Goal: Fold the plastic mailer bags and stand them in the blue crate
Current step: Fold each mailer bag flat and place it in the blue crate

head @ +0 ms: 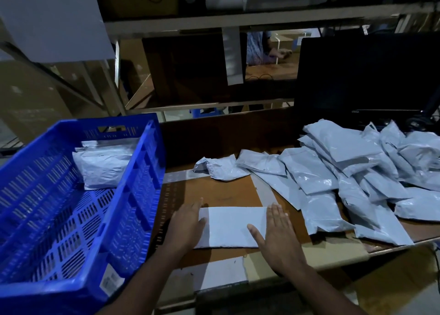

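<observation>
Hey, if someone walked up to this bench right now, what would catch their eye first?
Probably the blue crate on the left, with a few folded bags standing at its far end. Next, the heap of grey mailer bags spread across the right of the table. In front, the left hand and right hand press one bag flat.

Blue slotted crate (71, 195); pale grey-blue mailer bags (345, 172), one plain pale mailer (233, 226) between the fingers (276, 214); brown cardboard-covered desk (228, 191); black monitor (366, 76).
</observation>
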{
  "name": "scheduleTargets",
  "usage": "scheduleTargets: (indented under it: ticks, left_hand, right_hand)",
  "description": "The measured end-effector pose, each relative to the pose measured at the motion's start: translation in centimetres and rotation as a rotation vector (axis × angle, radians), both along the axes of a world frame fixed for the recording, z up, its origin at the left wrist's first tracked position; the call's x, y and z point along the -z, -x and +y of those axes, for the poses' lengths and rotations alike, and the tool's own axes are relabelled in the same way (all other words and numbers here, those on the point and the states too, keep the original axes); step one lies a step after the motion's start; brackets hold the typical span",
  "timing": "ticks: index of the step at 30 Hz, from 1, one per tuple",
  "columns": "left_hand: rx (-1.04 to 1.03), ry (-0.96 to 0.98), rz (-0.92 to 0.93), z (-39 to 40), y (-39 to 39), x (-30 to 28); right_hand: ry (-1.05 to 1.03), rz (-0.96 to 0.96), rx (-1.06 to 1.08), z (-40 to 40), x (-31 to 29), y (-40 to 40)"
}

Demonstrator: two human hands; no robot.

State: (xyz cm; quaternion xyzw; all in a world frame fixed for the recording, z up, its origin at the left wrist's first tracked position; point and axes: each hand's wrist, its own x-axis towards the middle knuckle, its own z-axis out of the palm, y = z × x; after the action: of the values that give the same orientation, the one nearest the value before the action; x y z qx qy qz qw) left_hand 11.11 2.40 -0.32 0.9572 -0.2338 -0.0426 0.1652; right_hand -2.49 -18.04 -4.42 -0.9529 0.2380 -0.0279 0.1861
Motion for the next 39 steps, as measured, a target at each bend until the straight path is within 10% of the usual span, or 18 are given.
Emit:
scheduleTargets:
  ticks: [6,16,27,39]
  left_hand:
    - [-0.054,-0.209,-0.034,-1.1,0.2,-2.4]
    - [0.022,0.111,-0.173,0.6,1.9,-12.0]
    - [-0.011,0.57,-0.186,8.2,0.7,-22.2]
    - [-0.025,0.726,-0.27,26.1,-7.6,-25.8]
  right_hand:
    - [0.033,-0.095,-0.111,0.3,-2.1,-0.8]
    - [0.079,-0.213,-0.341,-2.3,-7.0,-3.2]
    - [-0.501,-0.516,-0.318,-0.4,-14.5,-3.5]
    - [-0.328,-0.69,-0.545,14.4,-25.7,-12.0]
